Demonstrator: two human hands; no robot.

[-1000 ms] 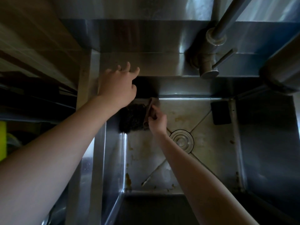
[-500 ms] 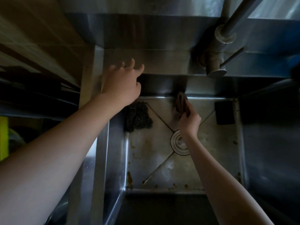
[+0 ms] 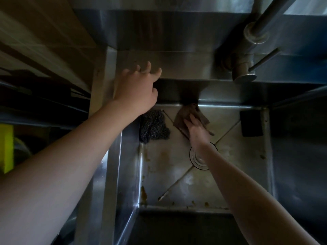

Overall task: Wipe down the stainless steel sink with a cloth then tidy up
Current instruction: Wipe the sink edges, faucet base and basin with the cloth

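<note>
I look straight down into a square stainless steel sink [image 3: 177, 174] with brown stains on its floor. My right hand [image 3: 197, 130] presses a brown cloth [image 3: 184, 117] flat onto the sink floor near the back wall, just behind the round drain [image 3: 197, 160]. My left hand [image 3: 137, 89] rests on the sink's back left rim with its fingers spread, holding nothing. My right forearm hides part of the drain.
A dark steel wool scourer [image 3: 153, 127] lies in the sink's back left corner. A black sponge [image 3: 251, 123] sits in the back right corner. The tap [image 3: 245, 68] with its lever stands on the back ledge at the right. A yellow object [image 3: 6, 147] shows at far left.
My right hand carried the cloth from beside the scourer to the right along the back wall, and it now lies flatter on the sink floor. My left hand stayed on the rim.
</note>
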